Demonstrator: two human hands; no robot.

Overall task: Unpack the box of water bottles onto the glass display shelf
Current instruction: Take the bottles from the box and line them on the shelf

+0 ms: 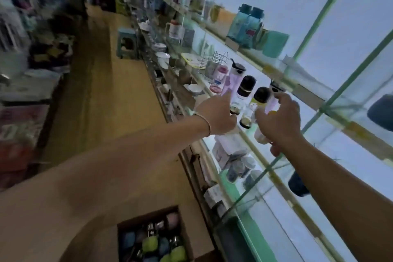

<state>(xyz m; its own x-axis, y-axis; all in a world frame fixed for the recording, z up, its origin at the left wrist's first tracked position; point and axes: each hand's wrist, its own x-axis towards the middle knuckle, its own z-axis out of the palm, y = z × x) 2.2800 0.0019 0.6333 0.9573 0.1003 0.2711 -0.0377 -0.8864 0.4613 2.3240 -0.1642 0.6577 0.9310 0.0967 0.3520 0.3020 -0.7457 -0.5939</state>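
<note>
Head view: right hand (278, 120) grips a pink bottle (270, 104) on the shelf (285, 191); left hand (214, 115) is at its 9 o'clock, grip unclear. Box (125, 226) lies at 6 o'clock. Labels are too blurred.

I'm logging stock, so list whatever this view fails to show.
Head view only:
1. Box: cut by the bottom edge; bottle count unknown.
2. Pink bottle: mostly covered by the right hand.
3. Left hand: palm faces away; grip unclear.
4. Left-side goods: motion-blurred.
</note>
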